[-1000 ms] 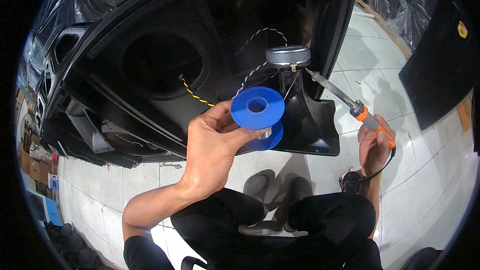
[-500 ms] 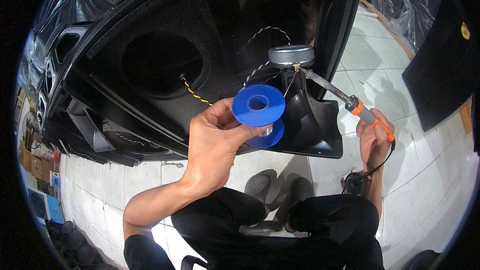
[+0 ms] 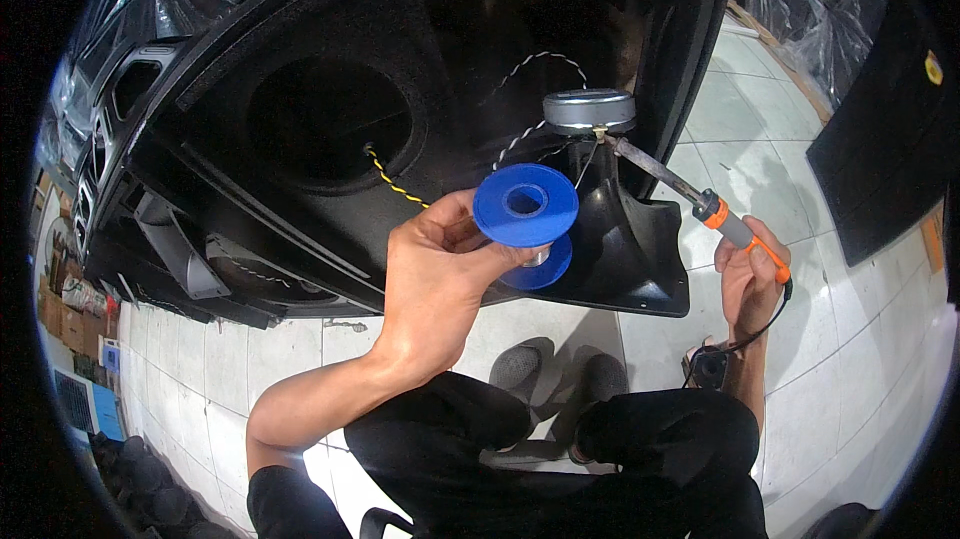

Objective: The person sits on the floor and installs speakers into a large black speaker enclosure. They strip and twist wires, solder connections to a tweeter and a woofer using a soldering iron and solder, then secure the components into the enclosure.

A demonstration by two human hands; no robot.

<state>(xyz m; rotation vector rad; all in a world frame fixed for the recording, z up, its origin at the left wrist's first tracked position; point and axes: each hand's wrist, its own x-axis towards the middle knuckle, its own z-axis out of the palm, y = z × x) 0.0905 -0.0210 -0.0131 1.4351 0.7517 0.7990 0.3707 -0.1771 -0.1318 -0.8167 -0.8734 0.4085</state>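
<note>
- The silver round driver sits on top of the narrow neck of a black horn.
- Nearer the person than the driver, and to its left, the left hand grips a blue spool, thumb and fingers closed on it; the spool juts from the hand's right side, toward the driver.
- A thin pale wire runs from near the spool up to the small metal tab on the driver's near edge.
- Right of the driver and nearer the person, the right hand is closed around the handle of a soldering iron; its tip reaches the tab, contact too small to tell.
- Left of the driver runs a black-and-white twisted wire; farther left, a yellow-and-black twisted wire.
</note>
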